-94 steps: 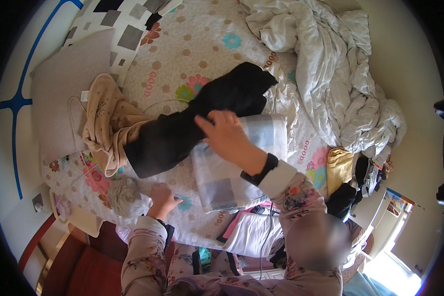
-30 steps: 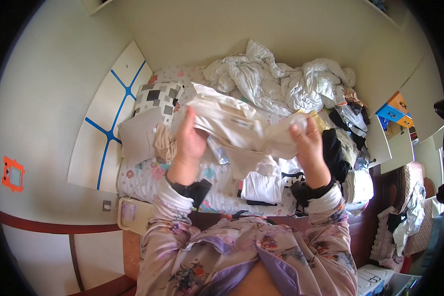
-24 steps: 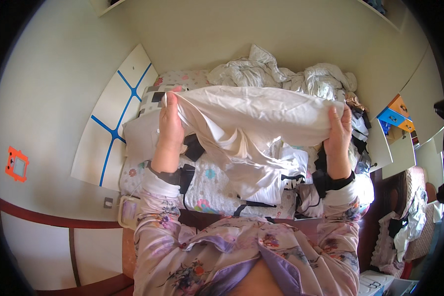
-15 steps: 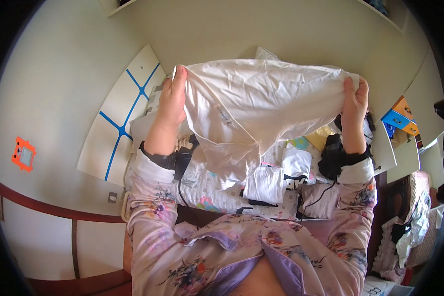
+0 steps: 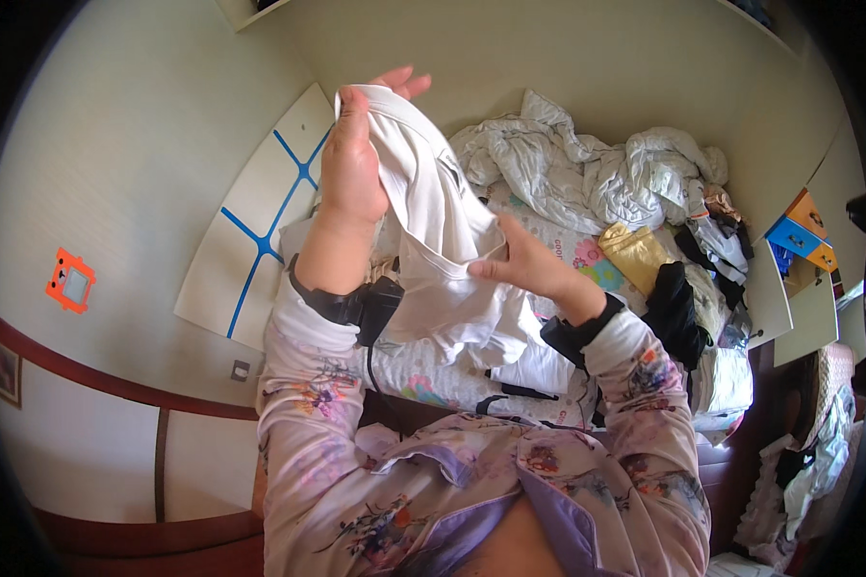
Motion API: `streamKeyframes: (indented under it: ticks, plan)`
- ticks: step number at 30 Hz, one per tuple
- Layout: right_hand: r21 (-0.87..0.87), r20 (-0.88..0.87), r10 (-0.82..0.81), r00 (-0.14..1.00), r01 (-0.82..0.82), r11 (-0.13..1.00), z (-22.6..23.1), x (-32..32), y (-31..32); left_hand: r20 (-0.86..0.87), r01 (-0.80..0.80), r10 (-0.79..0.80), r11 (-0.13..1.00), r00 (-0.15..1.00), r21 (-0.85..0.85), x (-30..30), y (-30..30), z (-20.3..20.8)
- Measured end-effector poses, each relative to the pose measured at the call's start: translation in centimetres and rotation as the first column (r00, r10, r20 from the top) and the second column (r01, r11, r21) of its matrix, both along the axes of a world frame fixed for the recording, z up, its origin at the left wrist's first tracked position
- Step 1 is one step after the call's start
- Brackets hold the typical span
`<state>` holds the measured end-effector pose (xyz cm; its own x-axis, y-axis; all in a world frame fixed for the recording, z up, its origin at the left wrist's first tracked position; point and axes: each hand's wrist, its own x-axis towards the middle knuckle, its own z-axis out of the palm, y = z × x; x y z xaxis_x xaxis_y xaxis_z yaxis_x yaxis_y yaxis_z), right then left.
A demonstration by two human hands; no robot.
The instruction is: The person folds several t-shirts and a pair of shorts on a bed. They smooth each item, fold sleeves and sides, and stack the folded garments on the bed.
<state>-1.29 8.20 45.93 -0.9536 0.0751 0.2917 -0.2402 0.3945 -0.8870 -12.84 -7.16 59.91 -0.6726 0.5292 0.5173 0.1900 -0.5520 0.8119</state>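
A white top (image 5: 423, 202) with a small label inside its neckline hangs in front of me, above the bed. My left hand (image 5: 354, 168) is raised and holds one end of it, thumb on the near side and some fingertips stretched out past the cloth. Lower and to the right, my right hand (image 5: 541, 264) pinches the edge of the neckline between thumb and fingers. The lower part of the top droops in loose folds over the bed. Behind it, a folded white garment (image 5: 539, 370) is partly hidden.
A crumpled white quilt (image 5: 587, 168) lies at the back of the bed. To its right are a yellow cloth (image 5: 633, 255), black clothing (image 5: 678, 313) and a folded white pile (image 5: 724, 380). A cabinet door (image 5: 772, 298) stands at the right; a white panel with blue strips (image 5: 250, 226) leans left.
My right hand has moved left and down from the top's far right end to its neckline. The top, stretched wide before, now hangs gathered; the quilt behind shows. The view has shifted slightly.
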Motion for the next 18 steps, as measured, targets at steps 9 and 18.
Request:
streamKeyframes:
  ticks: [9, 18]
  plan:
    - [-0.246, -0.120, -0.408, 0.905, 0.371, 0.895, 5.4, 1.9, 9.8, -0.494, -0.583, 0.346, 0.655, 0.797, -0.481, -1.8, -4.0, 1.2]
    - [0.520, -0.462, -0.205, 0.863, 0.451, 0.726, 14.4, 8.1, 14.4, -0.870, -0.792, 0.218, 0.551, 0.441, -0.263, -1.4, -1.2, 1.4]
